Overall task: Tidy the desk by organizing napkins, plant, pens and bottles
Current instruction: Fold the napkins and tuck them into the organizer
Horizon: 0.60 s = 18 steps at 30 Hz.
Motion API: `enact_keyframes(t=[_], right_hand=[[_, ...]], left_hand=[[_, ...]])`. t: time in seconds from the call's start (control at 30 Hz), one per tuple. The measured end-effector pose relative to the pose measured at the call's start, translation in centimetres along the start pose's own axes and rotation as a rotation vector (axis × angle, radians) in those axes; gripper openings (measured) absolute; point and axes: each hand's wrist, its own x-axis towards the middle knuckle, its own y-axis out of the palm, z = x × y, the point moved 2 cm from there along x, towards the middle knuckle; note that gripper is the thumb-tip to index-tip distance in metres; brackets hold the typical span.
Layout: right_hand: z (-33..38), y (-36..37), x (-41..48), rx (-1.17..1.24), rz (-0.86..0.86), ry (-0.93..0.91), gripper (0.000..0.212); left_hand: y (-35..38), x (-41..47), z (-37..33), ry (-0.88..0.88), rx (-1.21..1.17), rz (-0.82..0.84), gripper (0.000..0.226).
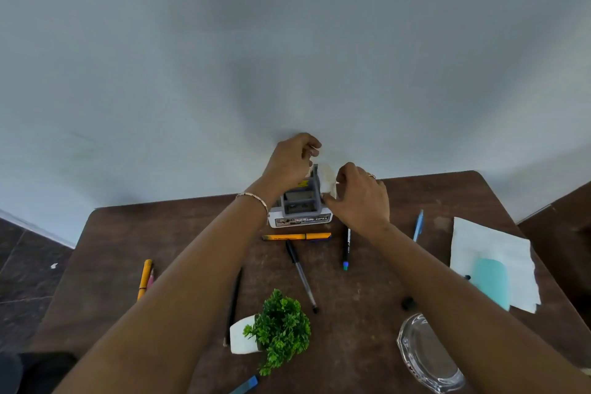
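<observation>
At the desk's far edge stands a grey holder [302, 200] on a white base. Both hands reach over it. My left hand [292, 163] has curled fingers pinching a white napkin edge at the holder's top left. My right hand [359, 197] pinches the same folded white napkin [327, 177] at the holder's right side. Several pens lie loose: a yellow one [295, 237], a black-capped clear one [300, 275], a dark one [346, 249], a blue one [418, 225]. A small green plant [281, 328] in a white pot lies tipped over near the front. A teal bottle [491, 281] rests on a spread napkin [492, 246].
A glass ashtray [427, 353] sits at the front right, partly under my right forearm. A yellow pen and a pink pencil [144, 278] lie at the left. A black pencil [233, 304] and a blue item [246, 385] lie near the front. The wall stands right behind the brown desk [179, 233].
</observation>
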Motion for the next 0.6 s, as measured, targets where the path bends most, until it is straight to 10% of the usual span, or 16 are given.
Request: enact_keyframes(t=[0.6], right_hand=[[0.4,0.1,0.5,0.196,-0.069,0.151,0.014]], left_hand=[[3.0,-3.0,1.2,-0.236,0.095,-0.095,0.019]])
